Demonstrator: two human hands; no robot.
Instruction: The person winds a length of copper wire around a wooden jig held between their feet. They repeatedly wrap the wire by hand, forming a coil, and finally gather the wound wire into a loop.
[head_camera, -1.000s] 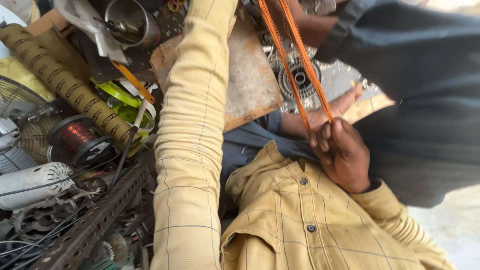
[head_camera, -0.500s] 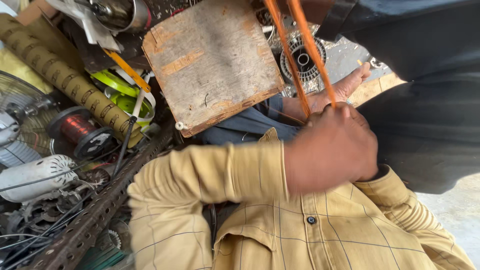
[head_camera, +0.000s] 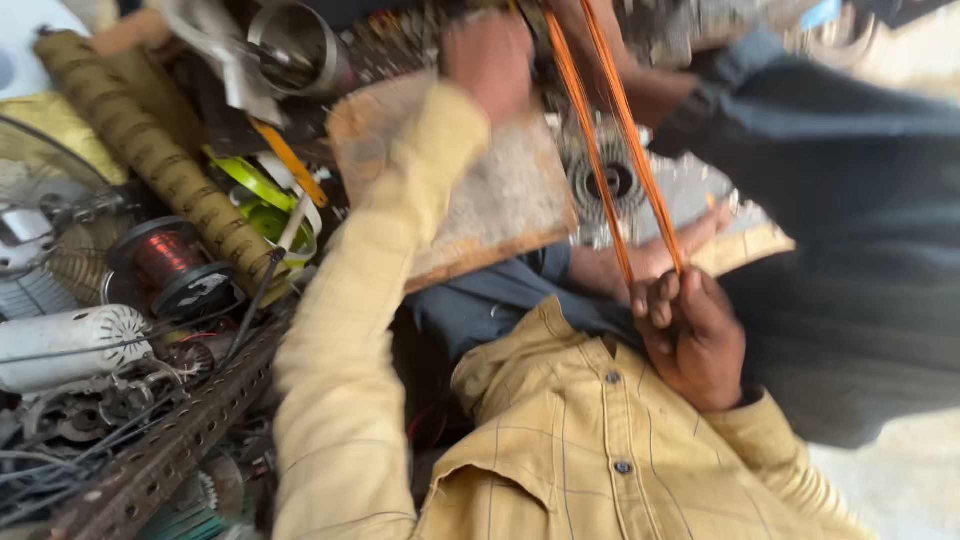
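My right hand (head_camera: 692, 335), at near right, has its fingers curled tight around a bundle of copper wire strands (head_camera: 610, 150) that run up toward the far edge. My left hand (head_camera: 490, 58) reaches far over a wooden board (head_camera: 500, 200), too blurred for me to tell its grip. Beyond the board lies a round motor stator (head_camera: 610, 182); a copper wire spool (head_camera: 165, 258) sits at left.

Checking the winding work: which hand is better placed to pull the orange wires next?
Probably the right hand: it grips the orange wires. The left hand is up by the wooden board, blurred, off the wires.
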